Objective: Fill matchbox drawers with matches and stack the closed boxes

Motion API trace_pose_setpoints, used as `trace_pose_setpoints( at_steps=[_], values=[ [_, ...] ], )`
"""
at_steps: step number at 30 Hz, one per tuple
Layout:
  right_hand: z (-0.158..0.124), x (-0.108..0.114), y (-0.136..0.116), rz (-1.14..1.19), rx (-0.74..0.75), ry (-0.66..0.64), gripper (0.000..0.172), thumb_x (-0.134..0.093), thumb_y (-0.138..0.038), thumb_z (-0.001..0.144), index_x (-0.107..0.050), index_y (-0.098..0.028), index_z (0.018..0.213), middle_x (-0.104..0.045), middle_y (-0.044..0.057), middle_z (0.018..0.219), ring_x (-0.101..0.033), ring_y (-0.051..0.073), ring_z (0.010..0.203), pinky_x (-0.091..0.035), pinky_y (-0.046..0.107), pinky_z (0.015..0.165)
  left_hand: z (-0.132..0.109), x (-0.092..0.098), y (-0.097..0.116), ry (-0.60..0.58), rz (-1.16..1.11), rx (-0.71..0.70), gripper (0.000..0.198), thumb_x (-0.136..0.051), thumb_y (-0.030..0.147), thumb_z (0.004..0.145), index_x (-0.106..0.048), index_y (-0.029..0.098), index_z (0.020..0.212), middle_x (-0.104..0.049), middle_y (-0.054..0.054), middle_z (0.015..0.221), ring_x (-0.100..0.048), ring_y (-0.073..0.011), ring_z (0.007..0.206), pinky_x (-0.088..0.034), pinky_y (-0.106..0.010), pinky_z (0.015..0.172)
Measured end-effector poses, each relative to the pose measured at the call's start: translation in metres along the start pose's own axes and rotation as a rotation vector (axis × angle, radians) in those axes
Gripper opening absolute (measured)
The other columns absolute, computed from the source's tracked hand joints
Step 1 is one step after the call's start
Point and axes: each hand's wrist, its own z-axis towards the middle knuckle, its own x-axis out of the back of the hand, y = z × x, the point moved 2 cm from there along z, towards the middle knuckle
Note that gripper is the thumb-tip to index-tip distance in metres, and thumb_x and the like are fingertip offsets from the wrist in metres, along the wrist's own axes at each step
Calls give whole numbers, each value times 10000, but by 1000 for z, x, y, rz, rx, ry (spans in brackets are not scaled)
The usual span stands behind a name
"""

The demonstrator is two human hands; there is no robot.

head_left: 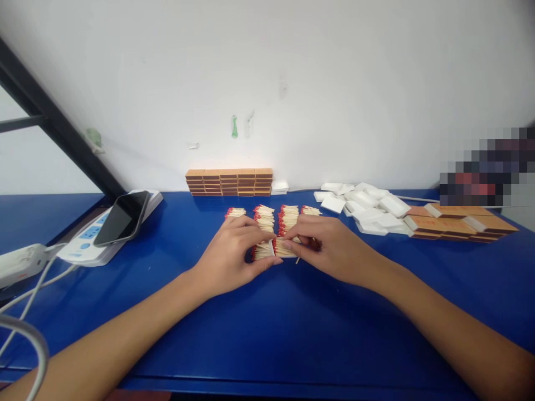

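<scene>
Red-headed matches [288, 217] lie in several rows on the blue table in front of me. My left hand [234, 250] has its thumb and forefinger closed on the near end of a small white matchbox tray [271, 248]. Matches [283, 248] fill this tray, their red heads toward the left. My right hand [321, 242] is pinched at the tray's right part, fingertips on the matches there. One loose match [297, 260] sticks out below the right fingers. Both hands partly cover the rows behind them.
Stacked brown matchboxes [228, 182] stand against the wall, a few white trays [280, 187] beside them. A heap of white trays [368, 206] and more matchboxes [455, 224] are at right. A phone [122, 218] rests on a power strip [86, 245] at left, with cables [31, 301] nearby.
</scene>
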Motion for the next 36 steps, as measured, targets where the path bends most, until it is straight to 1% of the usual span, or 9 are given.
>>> trace_pose_setpoints(
  at_steps=[2, 5, 10, 13, 22, 28, 31, 34, 36],
  values=[
    [0, 5, 1, 4, 10, 17, 147, -623, -274, 1002, -732, -224, 917, -583, -19, 705, -503, 128, 634, -396, 286, 644, 0, 1, -1, 13, 10, 7, 371, -807, 430, 911, -749, 191, 1189, -770, -49, 931, -671, -251, 1009, -510, -414, 924],
    [0, 18, 7, -8, -58, -1, 152, -620, -294, 992, -740, -229, 926, -554, -23, 687, -491, 128, 620, -396, 285, 630, 1, 3, -5, 62, 72, 40, 339, -805, 430, 912, -756, 187, 1144, -773, -56, 930, -678, -256, 978, -510, -430, 899],
    [-2, 29, 20, 19, -229, -372, 117, -678, -321, 927, -754, -233, 909, -605, -11, 728, -541, 136, 642, -398, 280, 598, 2, 6, -12, 130, 149, 87, 326, -812, 428, 906, -765, 181, 1113, -786, -76, 989, -676, -275, 1013, -514, -436, 885],
    [-2, 27, 23, 32, -254, -458, 161, -712, -382, 908, -766, -234, 943, -621, 4, 775, -565, 151, 684, -414, 289, 618, 1, 6, -14, 140, 163, 89, 325, -810, 431, 907, -766, 183, 1112, -788, -81, 997, -677, -277, 1016, -514, -437, 889],
    [-4, 14, 23, 76, -249, -505, 238, -636, -428, 970, -689, -218, 872, -629, 16, 814, -529, 160, 711, -409, 303, 645, 1, 7, -11, 112, 179, 53, 318, -790, 408, 924, -760, 154, 1114, -788, -85, 967, -668, -281, 996, -501, -435, 872],
    [-3, 23, 17, 102, -242, -362, 244, -571, -431, 1007, -644, -224, 901, -634, 15, 837, -523, 161, 718, -405, 300, 651, 2, 7, -10, 115, 163, 47, 324, -769, 437, 940, -761, 168, 1120, -790, -87, 964, -671, -268, 968, -499, -437, 874],
    [-3, 25, 15, 117, -257, -345, 209, -573, -398, 998, -648, -227, 905, -629, 0, 791, -518, 150, 677, -395, 289, 621, 2, 7, -10, 116, 162, 57, 322, -771, 446, 938, -762, 180, 1120, -788, -85, 965, -669, -266, 967, -498, -438, 873],
    [-3, 24, 14, 145, -232, -320, 179, -580, -364, 984, -692, -235, 1033, -614, -11, 767, -517, 146, 661, -402, 283, 614, 1, 6, -11, 113, 164, 63, 319, -771, 447, 937, -763, 181, 1112, -786, -86, 966, -669, -267, 971, -494, -437, 871],
    [-3, 24, 14, 155, -209, -315, 246, -562, -339, 987, -715, -250, 1158, -598, -20, 744, -508, 144, 640, -406, 282, 610, 1, 6, -12, 110, 166, 65, 321, -770, 442, 939, -762, 177, 1118, -787, -86, 973, -669, -266, 976, -494, -437, 874]
  ],
)
